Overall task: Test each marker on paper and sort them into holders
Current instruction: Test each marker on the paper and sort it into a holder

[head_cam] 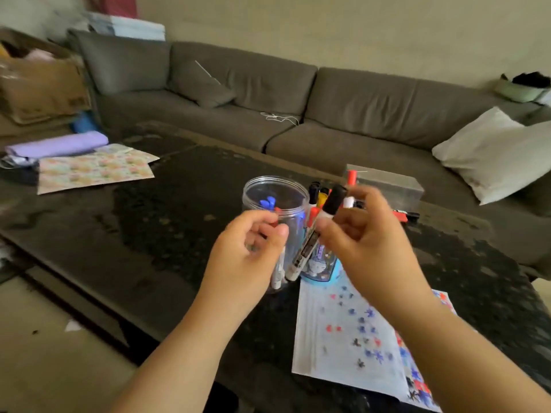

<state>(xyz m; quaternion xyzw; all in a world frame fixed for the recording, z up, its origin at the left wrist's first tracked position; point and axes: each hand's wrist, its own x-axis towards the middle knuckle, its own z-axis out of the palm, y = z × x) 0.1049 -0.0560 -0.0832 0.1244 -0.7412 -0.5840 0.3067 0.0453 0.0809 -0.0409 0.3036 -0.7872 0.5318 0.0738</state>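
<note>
Sorting step: right hand (362, 234) grips a black-capped marker (316, 234) just right of the clear jar (275, 192) (blue markers inside); left hand (253, 248), fingers curled, contents indistinct; next, likely uncapping and testing on the test sheet (343, 338).

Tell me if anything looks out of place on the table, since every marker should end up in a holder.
One red marker lies flat on the dark table, beyond the right hand and near the clear box, outside any holder. The clear jar stands upright; nothing looks spilled.
</note>
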